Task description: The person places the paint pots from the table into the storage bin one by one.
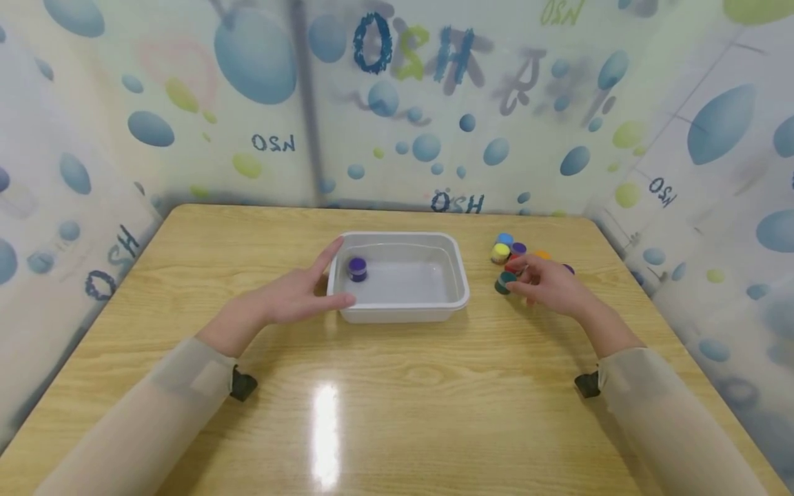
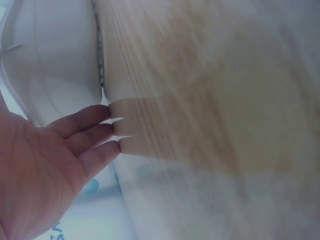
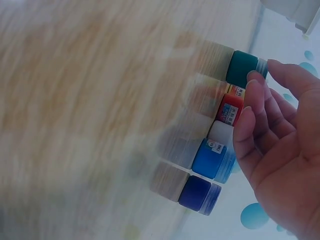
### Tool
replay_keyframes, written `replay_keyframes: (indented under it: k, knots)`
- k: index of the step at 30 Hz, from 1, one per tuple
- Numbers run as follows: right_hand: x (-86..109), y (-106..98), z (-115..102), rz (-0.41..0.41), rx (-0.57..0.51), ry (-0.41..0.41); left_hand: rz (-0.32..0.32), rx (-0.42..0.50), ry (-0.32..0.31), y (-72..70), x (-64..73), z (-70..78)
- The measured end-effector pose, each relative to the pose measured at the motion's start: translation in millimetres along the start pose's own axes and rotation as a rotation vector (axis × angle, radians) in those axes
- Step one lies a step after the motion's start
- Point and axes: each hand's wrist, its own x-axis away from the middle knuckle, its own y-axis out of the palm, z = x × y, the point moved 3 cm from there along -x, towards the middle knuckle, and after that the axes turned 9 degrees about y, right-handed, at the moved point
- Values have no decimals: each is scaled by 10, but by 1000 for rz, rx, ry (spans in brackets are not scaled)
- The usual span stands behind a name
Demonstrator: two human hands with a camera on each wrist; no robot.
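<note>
A white rectangular plastic tub (image 1: 397,313) stands on the wooden table, a purple-lidded paint jar (image 1: 357,269) inside at its left end. My left hand (image 1: 298,293) spreads around the tub's left end, thumb over the front rim and forefinger by the back corner. In the left wrist view its other fingertips (image 2: 112,129) touch the table beside the tub wall. Over at the right, my right hand (image 1: 555,286) pinches a dark green paint jar (image 1: 504,283) between thumb and forefinger. The right wrist view shows that jar (image 3: 242,67) upright at table level, the fingertips at its lid.
Several paint jars cluster about the right hand: blue (image 1: 504,239), yellow (image 1: 500,254), purple (image 1: 518,249), orange (image 1: 542,255) and a red one (image 3: 230,110) partly hidden behind the fingers. Patterned curtain walls (image 1: 384,138) stand behind the table and on both sides.
</note>
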Motion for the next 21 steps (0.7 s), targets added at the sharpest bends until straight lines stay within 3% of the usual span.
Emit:
replay_keyframes:
  k: [21]
  knots:
    - [-44,25,43,-3,21,10,-12,2,-9,-4,-6,23]
